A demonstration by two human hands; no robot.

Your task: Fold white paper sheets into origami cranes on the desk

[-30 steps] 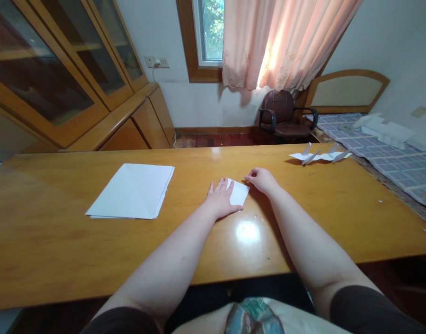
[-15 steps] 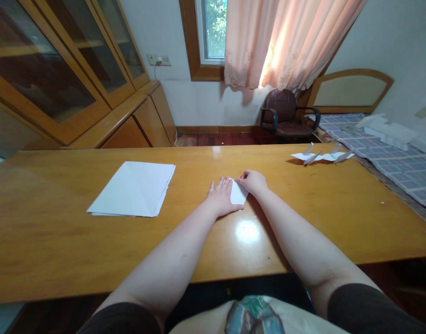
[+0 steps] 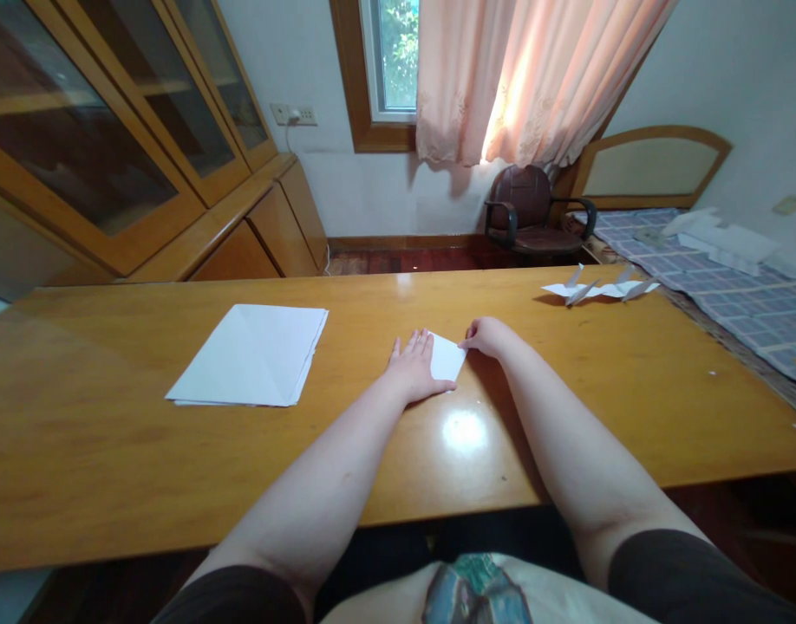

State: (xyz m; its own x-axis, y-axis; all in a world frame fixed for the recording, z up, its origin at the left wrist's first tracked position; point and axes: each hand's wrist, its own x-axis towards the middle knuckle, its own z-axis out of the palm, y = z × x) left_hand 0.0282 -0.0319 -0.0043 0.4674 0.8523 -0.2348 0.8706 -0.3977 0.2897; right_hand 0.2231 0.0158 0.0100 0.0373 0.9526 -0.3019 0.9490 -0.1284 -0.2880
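Note:
A small folded white paper [image 3: 447,357] lies on the wooden table [image 3: 567,407] in front of me. My left hand [image 3: 414,368] lies flat on its left part, fingers stretched out and pressing it down. My right hand [image 3: 487,336] sits at the paper's far right corner, fingers curled with the tips pressed on the paper's edge. Most of the paper is hidden under my left hand.
A stack of white sheets [image 3: 250,354] lies to the left. Folded paper cranes [image 3: 599,289] sit at the far right edge. Beyond the table stand a dark office chair [image 3: 533,215], wooden cabinets [image 3: 131,147], and a bed with checked cover [image 3: 742,295].
My right hand slid left along the paper's far edge, then back right to the corner. My left hand has stayed flat on the paper.

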